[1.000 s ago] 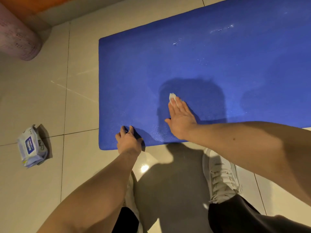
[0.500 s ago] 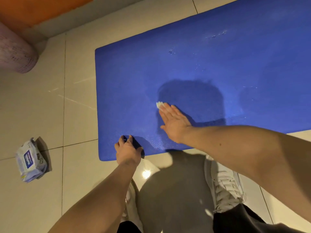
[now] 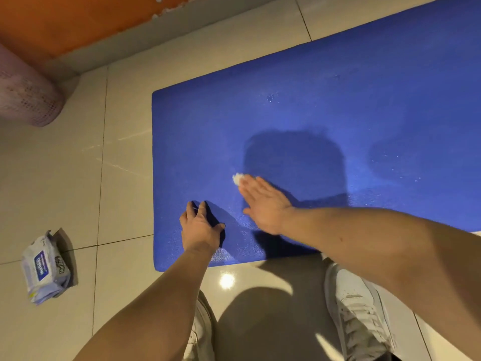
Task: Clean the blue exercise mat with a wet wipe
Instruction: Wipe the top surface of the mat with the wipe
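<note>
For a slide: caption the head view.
Right hand presses wet wipe on blue mat; left hand rests on it.

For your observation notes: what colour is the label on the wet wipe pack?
Dark blue with white lettering, on the pale wet wipe pack; head view.

One wide-angle camera sits on the person's head, facing forward and steeply down at the tiled floor (image 3: pixel 125 256). It is near enough that both forearms (image 3: pixel 161 308) enter from 6 o'clock and fill the lower frame, with the shoes (image 3: pixel 356 308) directly beneath. The blue mat (image 3: pixel 338 113) runs out of frame toward 2 o'clock, and the wall base (image 3: pixel 182 29) crosses at 11 o'clock.
</note>
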`<state>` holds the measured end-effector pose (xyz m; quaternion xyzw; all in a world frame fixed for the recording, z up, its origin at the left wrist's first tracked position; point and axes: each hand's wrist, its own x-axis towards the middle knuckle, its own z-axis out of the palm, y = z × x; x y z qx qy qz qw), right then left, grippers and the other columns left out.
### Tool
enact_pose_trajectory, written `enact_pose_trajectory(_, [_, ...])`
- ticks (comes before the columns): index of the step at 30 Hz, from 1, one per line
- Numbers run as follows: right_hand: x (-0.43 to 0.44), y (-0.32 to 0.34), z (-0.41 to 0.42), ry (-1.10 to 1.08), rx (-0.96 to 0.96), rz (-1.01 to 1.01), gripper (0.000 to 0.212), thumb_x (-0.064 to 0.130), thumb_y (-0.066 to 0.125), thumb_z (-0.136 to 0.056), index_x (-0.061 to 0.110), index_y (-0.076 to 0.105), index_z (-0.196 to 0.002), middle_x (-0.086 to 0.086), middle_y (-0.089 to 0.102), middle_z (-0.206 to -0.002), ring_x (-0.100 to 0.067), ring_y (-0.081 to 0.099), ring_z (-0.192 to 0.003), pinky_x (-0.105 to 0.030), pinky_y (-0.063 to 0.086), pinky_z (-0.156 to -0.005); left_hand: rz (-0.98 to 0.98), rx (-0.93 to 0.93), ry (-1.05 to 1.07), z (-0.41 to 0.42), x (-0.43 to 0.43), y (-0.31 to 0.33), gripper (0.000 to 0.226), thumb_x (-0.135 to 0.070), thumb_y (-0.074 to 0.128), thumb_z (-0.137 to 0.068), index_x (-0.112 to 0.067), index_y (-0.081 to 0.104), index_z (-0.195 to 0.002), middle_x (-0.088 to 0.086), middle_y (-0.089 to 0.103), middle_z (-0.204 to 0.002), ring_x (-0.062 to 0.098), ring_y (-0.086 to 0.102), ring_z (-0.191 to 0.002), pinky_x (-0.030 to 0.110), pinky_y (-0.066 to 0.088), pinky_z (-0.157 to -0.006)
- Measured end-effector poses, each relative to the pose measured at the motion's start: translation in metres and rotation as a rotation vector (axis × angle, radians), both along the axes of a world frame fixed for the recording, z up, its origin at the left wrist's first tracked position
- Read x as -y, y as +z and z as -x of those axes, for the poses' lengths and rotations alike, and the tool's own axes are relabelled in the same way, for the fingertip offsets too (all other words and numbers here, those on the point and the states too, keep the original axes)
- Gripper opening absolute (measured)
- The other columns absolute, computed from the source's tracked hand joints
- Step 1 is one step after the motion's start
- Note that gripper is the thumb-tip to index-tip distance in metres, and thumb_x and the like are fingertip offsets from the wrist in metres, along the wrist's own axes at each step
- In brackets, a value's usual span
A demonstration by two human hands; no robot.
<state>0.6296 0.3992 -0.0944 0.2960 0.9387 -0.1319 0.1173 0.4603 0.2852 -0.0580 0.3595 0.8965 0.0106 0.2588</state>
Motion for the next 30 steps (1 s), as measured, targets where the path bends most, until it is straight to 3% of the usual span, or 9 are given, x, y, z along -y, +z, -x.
enact_pose_trajectory(4, [-0.05, 0.003, 0.009, -0.296, 0.054, 0.04, 0.069, 0.043, 0.015, -0.109, 0.004, -0.016, -0.157, -0.007, -0.031, -0.163, -0.025, -0.028, -0.151, -0.042, -0.01, -0.125, 0.07, 0.019, -0.001, -0.001, -0.006, -0.003, 0.084, -0.037, 0.069, -0.091, -0.026, 0.02, -0.159, -0.003, 0.002, -0.166, 0.024, 0.003, -0.149, 0.046, 0.03, -0.119])
enact_pose_trajectory(6, [-0.044, 0.001, 0.016, -0.325, 0.021, 0.081, 0.07, 0.044, 0.016, -0.109, 0.001, -0.014, -0.156, -0.013, -0.029, -0.163, -0.031, -0.028, -0.15, -0.045, -0.01, -0.125, 0.082, 0.028, 0.011, -0.003, -0.005, -0.004, 0.083, -0.036, 0.067, -0.093, -0.027, 0.017, -0.159, -0.004, -0.001, -0.166, 0.023, 0.002, -0.15, 0.046, 0.029, -0.119])
enact_pose_trajectory(8, [-0.009, 0.001, 0.023, -0.182, 0.004, 0.028, 0.072, 0.044, 0.017, -0.108, -0.002, -0.008, -0.156, -0.019, -0.025, -0.163, -0.039, -0.03, -0.148, -0.049, -0.013, -0.123, 0.086, 0.02, 0.005, -0.003, -0.002, -0.005, 0.083, -0.037, 0.066, -0.093, -0.028, 0.016, -0.159, -0.004, -0.002, -0.166, 0.023, 0.002, -0.15, 0.046, 0.029, -0.118])
enact_pose_trajectory(11, [0.043, 0.002, 0.019, 0.061, 0.034, 0.021, 0.07, 0.043, 0.018, -0.11, 0.003, -0.017, -0.155, -0.014, -0.036, -0.157, -0.033, -0.042, -0.14, -0.044, -0.025, -0.118, 0.086, 0.003, -0.021, -0.001, 0.0, -0.007, 0.084, -0.043, 0.066, -0.093, -0.03, 0.016, -0.159, -0.003, -0.001, -0.166, 0.025, 0.003, -0.149, 0.048, 0.03, -0.117])
enact_pose_trajectory(14, [0.024, -0.004, 0.017, 0.1, -0.08, 0.05, 0.066, 0.04, 0.02, -0.11, 0.009, -0.012, -0.158, -0.006, -0.028, -0.163, -0.024, -0.032, -0.149, -0.038, -0.021, -0.121, 0.101, -0.028, -0.031, -0.002, 0.0, -0.006, 0.083, -0.047, 0.065, -0.092, -0.033, 0.016, -0.159, -0.004, 0.0, -0.167, 0.025, 0.005, -0.149, 0.047, 0.028, -0.117])
enact_pose_trajectory(18, [-0.039, -0.002, 0.03, -0.116, -0.082, 0.08, 0.068, 0.041, 0.022, -0.109, 0.01, -0.009, -0.16, 0.0, -0.021, -0.167, -0.02, -0.023, -0.153, -0.039, -0.01, -0.125, 0.107, -0.047, -0.041, -0.003, 0.001, -0.005, 0.082, -0.048, 0.064, -0.092, -0.035, 0.017, -0.158, -0.004, 0.0, -0.166, 0.026, 0.007, -0.148, 0.046, 0.026, -0.116])
enact_pose_trajectory(23, [-0.057, 0.003, 0.044, -0.324, 0.046, 0.118, 0.07, 0.049, 0.016, -0.107, 0.011, -0.015, -0.158, -0.005, -0.028, -0.165, -0.035, -0.027, -0.151, -0.053, -0.008, -0.124, 0.107, -0.057, -0.042, -0.003, 0.002, -0.005, 0.082, -0.048, 0.064, -0.093, -0.036, 0.017, -0.158, -0.003, 0.0, -0.166, 0.026, 0.007, -0.148, 0.047, 0.024, -0.117])
enact_pose_trajectory(26, [-0.008, -0.002, 0.042, -0.183, 0.0, 0.075, 0.072, 0.047, 0.019, -0.107, 0.007, -0.012, -0.159, -0.013, -0.034, -0.161, -0.033, -0.029, -0.15, -0.048, -0.006, -0.125, 0.101, -0.051, -0.036, -0.003, 0.003, -0.006, 0.082, -0.048, 0.063, -0.093, -0.035, 0.016, -0.159, -0.003, -0.001, -0.166, 0.026, 0.007, -0.148, 0.047, 0.024, -0.117])
enact_pose_trajectory(30, [0.039, -0.008, 0.028, 0.083, -0.01, 0.022, 0.071, 0.046, 0.019, -0.108, 0.006, -0.01, -0.159, -0.013, -0.033, -0.161, -0.029, -0.03, -0.15, -0.046, -0.006, -0.125, 0.088, -0.05, -0.053, -0.003, 0.003, -0.007, 0.083, -0.052, 0.062, -0.093, -0.034, 0.015, -0.159, -0.002, 0.0, -0.167, 0.027, 0.006, -0.149, 0.048, 0.024, -0.118])
